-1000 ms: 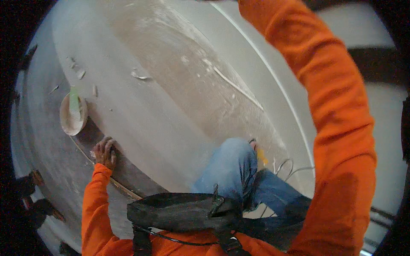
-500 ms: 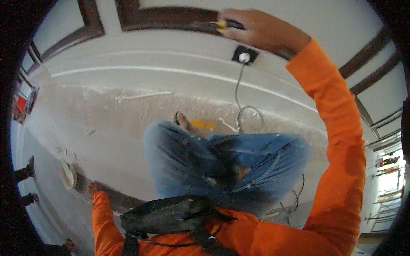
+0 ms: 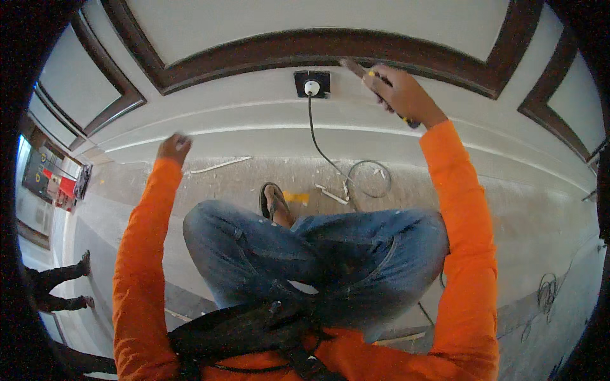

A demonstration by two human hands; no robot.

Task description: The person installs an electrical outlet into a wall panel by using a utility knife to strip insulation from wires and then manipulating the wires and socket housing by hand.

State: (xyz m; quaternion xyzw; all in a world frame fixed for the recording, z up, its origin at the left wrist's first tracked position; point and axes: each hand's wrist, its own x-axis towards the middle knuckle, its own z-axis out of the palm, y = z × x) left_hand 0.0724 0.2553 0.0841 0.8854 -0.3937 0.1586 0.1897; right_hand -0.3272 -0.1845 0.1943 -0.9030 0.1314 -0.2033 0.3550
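Closest to you, at your waist, sits the black pouch (image 3: pixel 238 329), its contents hidden from this angle; no other container can be made out clearly enough to say what it holds. Beyond it are your jeans (image 3: pixel 311 254), spotted with pale marks, and a sandalled foot (image 3: pixel 277 204) beside a yellow patch (image 3: pixel 296 198) on the floor. Short white strips (image 3: pixel 333 193) lie near the cable (image 3: pixel 312 130), and a longer white strip (image 3: pixel 222 164) lies nearer the wall base, so clearing up appears undone. Your left hand (image 3: pixel 173 149) is raised in front of the wall with fingers curled in; you can't tell from here whether anything is inside it. Your right hand (image 3: pixel 403 95) is closed around a flat-bladed tool (image 3: pixel 353 66) with a black and yellow handle, its tip at the lower edge of the dark frame (image 3: pixel 318 48); contact can't be judged. The pale wall (image 3: pixel 254 114) looks evenly covered, but whether the edge by the blade is finished doesn't show; with the tool in your grip, the work seems partway through. Left of that tip is a black socket plate (image 3: pixel 301 79) with a white plug (image 3: pixel 311 88) in it. Farther off, at left, another person's legs (image 3: pixel 60 282) show.
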